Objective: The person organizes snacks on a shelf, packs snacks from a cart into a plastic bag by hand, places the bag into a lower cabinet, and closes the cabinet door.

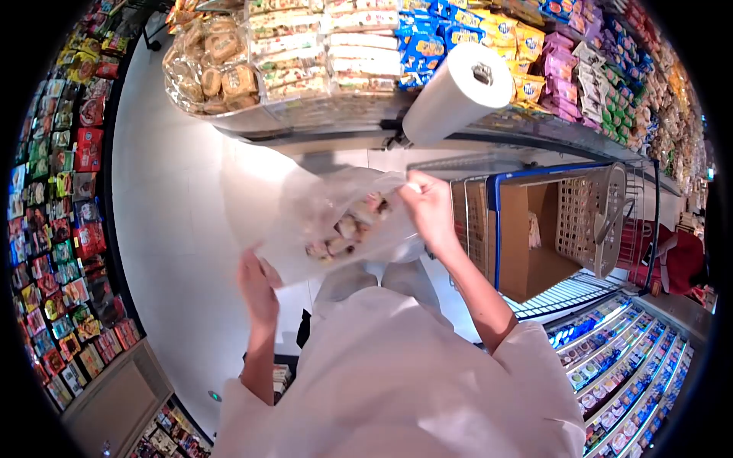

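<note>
Between my hands hangs a clear plastic bag point(305, 221), held out in front of my body. Several small wrapped snacks point(351, 227) lie inside it, slightly blurred through the film. My left hand point(258, 288) is closed on the bag's lower left corner. At the bag's upper right edge, my right hand point(427, 200) pinches the plastic with its fingers closed. A roll of plastic bags point(458, 93) stands on the display edge just beyond my right hand.
A shopping cart point(495, 229) stands to my right, holding a cardboard box point(540, 267) and a plastic basket point(592, 221). Ahead curves a display shelf with packaged biscuits point(221, 46) and blue snack packets point(421, 55). Shelves of packets point(76, 198) line the left.
</note>
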The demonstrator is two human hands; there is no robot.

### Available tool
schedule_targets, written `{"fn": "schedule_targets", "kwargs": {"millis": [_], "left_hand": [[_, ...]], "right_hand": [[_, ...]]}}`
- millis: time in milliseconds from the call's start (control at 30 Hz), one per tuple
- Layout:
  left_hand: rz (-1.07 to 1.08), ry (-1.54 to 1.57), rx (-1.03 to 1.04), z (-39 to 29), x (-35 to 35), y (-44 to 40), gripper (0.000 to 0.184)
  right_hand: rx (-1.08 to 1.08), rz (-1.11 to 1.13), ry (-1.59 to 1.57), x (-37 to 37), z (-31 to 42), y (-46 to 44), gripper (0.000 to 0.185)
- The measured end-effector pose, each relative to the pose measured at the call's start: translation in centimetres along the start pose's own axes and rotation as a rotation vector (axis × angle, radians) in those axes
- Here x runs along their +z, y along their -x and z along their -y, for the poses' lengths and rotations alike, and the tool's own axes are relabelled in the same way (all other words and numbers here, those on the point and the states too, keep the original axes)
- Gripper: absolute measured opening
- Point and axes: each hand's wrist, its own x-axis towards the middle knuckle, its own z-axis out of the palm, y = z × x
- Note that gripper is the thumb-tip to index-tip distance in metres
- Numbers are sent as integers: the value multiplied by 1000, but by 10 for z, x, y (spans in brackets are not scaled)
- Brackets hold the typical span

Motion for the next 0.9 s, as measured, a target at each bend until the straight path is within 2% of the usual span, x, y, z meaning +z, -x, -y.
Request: {"fn": "schedule_targets", "kwargs": {"millis": [33, 67, 133, 167, 200, 267, 333, 400, 433, 467, 533, 567, 633, 667, 733, 767, 800, 867, 900], "left_hand": [[25, -46, -35, 5, 0, 3, 33], [24, -38, -34, 8, 3, 6, 33], [93, -222, -89, 12, 11, 20, 30], [80, -415, -90, 10, 11, 21, 33], [96, -414, -80, 7, 19, 16, 33], [-41, -847, 637, 2, 54, 14, 55], [212, -775, 715, -10, 97, 15, 74], [296, -829, 771, -6, 141, 11, 78], [310, -783, 769, -4, 153, 6, 60], [329, -779, 775, 2, 157, 0, 60], [330, -989, 807, 12, 160, -14, 38], [278, -912, 850, -5, 162, -9, 23], [243, -886, 833, -16, 147, -17, 20], [194, -853, 810, -22, 141, -22, 18], [185, -934, 882, -32, 132, -16, 12], [213, -1008, 873, -31, 125, -11, 22], [230, -1013, 881, -35, 130, -3, 22], [101, -1109, 1079, -43, 149, 22, 42], [213, -1090, 996, -35, 156, 31, 59]], "right_hand": [[93, -42, -114, 0, 12, -1, 31], [89, -39, -108, 5, 29, 3, 31], [331, 40, -339, 15, 53, 15, 36], [314, 84, -319, 16, 42, 16, 38], [301, 70, -319, 17, 37, 16, 38], [343, 34, -348, 17, 35, 21, 40], [335, 15, -319, 11, 40, 21, 41], [261, -10, -148, 1, 43, 22, 41], [229, 1, -129, -9, 54, 20, 40], [201, 35, -119, -21, 63, 18, 38], [82, 110, 36, -36, 60, 14, 42], [87, 93, 29, -40, 63, 13, 42], [-208, 172, 410, -46, 72, 12, 30], [-210, 153, 401, -48, 70, 13, 30], [-316, 153, 478, -50, 65, 18, 10], [-357, 124, 511, -47, 67, 23, 9], [-351, 107, 506, -43, 65, 26, 9], [-316, 134, 222, -35, 60, 30, 23], [-240, 208, 205, -29, 61, 32, 22]]}}
